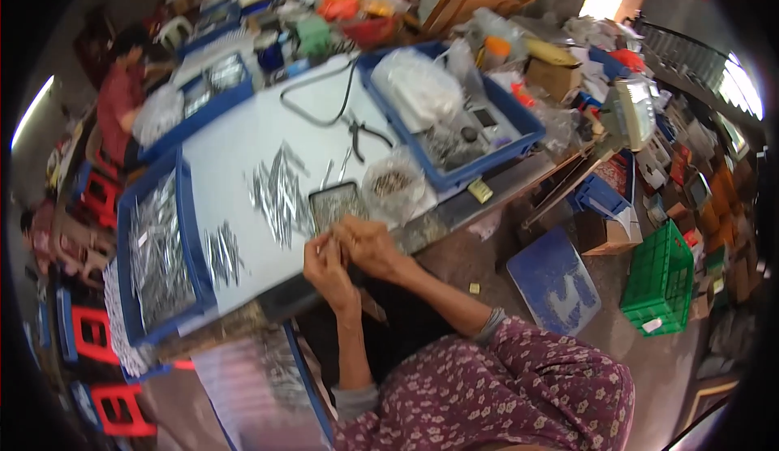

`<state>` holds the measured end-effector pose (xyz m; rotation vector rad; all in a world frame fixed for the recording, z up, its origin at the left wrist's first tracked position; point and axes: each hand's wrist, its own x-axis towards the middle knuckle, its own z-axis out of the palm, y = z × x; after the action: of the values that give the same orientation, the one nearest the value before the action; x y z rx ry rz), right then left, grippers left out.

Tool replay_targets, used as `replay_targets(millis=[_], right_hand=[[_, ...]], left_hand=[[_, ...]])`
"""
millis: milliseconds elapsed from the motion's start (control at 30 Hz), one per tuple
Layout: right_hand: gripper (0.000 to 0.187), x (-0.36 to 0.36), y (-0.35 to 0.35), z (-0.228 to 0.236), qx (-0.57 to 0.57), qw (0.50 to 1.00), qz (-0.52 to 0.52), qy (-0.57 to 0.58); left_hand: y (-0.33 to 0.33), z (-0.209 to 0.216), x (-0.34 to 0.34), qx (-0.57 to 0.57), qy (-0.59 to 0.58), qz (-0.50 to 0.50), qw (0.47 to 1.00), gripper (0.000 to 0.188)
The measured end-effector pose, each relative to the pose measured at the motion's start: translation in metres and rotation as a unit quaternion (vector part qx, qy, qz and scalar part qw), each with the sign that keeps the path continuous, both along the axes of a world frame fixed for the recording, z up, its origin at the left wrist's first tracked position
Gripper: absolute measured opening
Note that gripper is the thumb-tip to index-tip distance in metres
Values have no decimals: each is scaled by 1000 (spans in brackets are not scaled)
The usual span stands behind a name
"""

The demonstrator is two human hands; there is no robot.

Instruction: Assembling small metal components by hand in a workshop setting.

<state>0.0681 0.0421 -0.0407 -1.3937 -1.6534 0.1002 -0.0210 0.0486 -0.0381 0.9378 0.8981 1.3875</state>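
Observation:
My left hand (327, 271) and my right hand (367, 246) meet at the near edge of the white tabletop, fingers pinched together. Whatever sits between the fingertips is too small and hidden to make out. Just beyond them lies a small dark-rimmed tray (341, 198) of tiny pieces. Right of that tray stands a clear plastic bag (393, 185) with small brownish parts inside. A loose pile of thin silvery metal strips (280, 195) spreads to the left, with a smaller bunch (221, 252) nearer the left tray. Black-handled pliers (363, 138) rest behind the bag.
A blue tray (197, 244) full of silvery strips stands at the left. Another blue tray (441, 179) at the right holds a white bag and small items. A green crate (659, 282) and a blue board (554, 279) are on the floor. A person (122, 98) sits at the far left.

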Motion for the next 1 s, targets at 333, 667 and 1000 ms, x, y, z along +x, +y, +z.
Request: replay_targets(millis=[333,667,1000], right_hand=[[12,5,-22,33,-49,982,3,182],[15,6,-18,11,-50,984,-15,171],[9,1,-59,79,-47,947,85,306]], left_hand=[[20,-5,-15,58,-22,26,998,15],[22,-9,-32,9,-47,25,999,16],[32,-15,-36,-14,-75,26,997,17]])
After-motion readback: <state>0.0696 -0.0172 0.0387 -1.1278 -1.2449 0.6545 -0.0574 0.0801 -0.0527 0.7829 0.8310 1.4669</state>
